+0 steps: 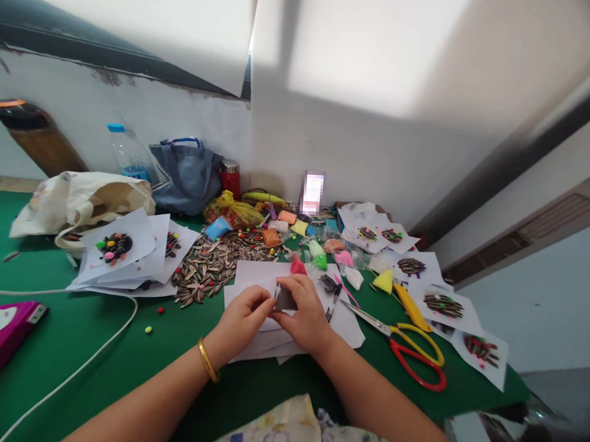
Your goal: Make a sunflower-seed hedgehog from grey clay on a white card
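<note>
Fingers (301,287) of left hand (239,321) and right hand (309,318) pinched a dark piece (285,300) over white paper (256,273), apparently steadying it.

Two hands (241,321) (309,315), one grey piece (285,301), one pair of scissors (392,331), one gold bracelet (206,359), one phone (312,194), one blue handbag (190,178), one red flask (230,181), two bottles (126,152) (50,142), one table (176,367); the striped seeds (206,272) are too many to count.

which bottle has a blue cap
The clear bottle left of the blue bag; the brown bottle has orange and black, the red flask silvery grey.
</note>
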`<action>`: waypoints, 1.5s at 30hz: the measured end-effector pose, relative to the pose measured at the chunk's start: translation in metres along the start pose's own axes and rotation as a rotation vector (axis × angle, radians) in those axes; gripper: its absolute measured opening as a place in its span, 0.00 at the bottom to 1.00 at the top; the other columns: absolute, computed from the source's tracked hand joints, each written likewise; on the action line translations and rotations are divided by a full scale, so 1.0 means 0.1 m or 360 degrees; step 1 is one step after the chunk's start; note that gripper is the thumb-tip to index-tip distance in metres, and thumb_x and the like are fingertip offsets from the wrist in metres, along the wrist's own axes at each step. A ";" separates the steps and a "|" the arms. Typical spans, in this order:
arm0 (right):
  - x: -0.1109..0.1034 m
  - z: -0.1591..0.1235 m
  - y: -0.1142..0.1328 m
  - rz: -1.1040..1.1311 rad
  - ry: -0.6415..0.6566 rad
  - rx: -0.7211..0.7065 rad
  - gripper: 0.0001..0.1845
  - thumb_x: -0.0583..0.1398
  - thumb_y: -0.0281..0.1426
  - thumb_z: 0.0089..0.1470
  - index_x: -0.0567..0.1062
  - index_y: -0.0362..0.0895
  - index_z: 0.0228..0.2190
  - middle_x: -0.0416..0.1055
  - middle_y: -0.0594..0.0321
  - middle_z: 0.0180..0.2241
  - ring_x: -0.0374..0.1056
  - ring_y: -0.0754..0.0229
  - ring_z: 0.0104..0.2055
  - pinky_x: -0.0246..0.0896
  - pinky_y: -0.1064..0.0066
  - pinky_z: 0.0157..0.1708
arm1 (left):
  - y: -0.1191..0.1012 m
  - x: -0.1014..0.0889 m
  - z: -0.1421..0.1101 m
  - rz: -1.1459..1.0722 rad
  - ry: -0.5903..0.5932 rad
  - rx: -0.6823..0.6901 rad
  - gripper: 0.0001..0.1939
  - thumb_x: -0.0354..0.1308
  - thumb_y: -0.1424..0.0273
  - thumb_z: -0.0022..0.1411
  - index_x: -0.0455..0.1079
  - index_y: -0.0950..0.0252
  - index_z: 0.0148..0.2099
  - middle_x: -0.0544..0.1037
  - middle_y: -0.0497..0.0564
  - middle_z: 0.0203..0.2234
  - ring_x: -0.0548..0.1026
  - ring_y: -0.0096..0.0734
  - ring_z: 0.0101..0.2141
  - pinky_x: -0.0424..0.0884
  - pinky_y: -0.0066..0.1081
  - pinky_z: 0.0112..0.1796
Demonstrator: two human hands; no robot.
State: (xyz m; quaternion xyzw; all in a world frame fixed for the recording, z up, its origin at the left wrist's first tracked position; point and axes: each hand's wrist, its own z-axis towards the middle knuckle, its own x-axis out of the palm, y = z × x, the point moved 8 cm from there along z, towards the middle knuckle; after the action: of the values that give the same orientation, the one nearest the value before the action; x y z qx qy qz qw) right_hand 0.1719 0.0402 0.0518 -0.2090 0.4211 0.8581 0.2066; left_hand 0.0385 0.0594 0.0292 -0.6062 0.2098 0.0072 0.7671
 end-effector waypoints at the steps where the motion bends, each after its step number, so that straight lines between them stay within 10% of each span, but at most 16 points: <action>1: 0.00 0.00 -0.01 -0.0016 0.0001 0.0002 0.26 0.67 0.35 0.50 0.69 0.50 0.51 0.66 0.56 0.47 0.64 0.52 0.50 0.63 0.58 0.51 | -0.02 0.00 0.00 0.0069 0.0017 0.0016 0.11 0.53 0.63 0.63 0.67 0.64 0.31 0.71 0.48 0.27 0.69 0.30 0.31 0.66 0.31 0.34; 36: 0.01 -0.02 0.04 -0.0116 0.0057 -0.0086 0.35 0.64 0.39 0.54 0.60 0.50 0.61 0.59 0.53 0.59 0.55 0.47 0.61 0.52 0.52 0.61 | 0.05 -0.14 0.12 -0.0326 0.0210 -0.0140 0.13 0.60 0.62 0.57 0.66 0.65 0.27 0.68 0.44 0.23 0.65 0.26 0.26 0.63 0.27 0.29; 45: 0.06 -0.02 0.11 0.0027 0.0099 -0.0077 0.15 0.61 0.44 0.57 0.67 0.46 0.29 0.65 0.63 0.28 0.62 0.58 0.33 0.58 0.65 0.35 | 0.02 -0.06 0.05 -0.0098 0.0068 0.0022 0.12 0.59 0.65 0.59 0.64 0.65 0.27 0.67 0.45 0.24 0.65 0.27 0.27 0.61 0.28 0.30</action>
State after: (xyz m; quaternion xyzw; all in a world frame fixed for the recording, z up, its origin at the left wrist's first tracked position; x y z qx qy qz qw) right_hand 0.1614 0.0335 0.0543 -0.2369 0.4083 0.8628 0.1809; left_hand 0.0341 0.0656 0.0306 -0.6071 0.2074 -0.0307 0.7665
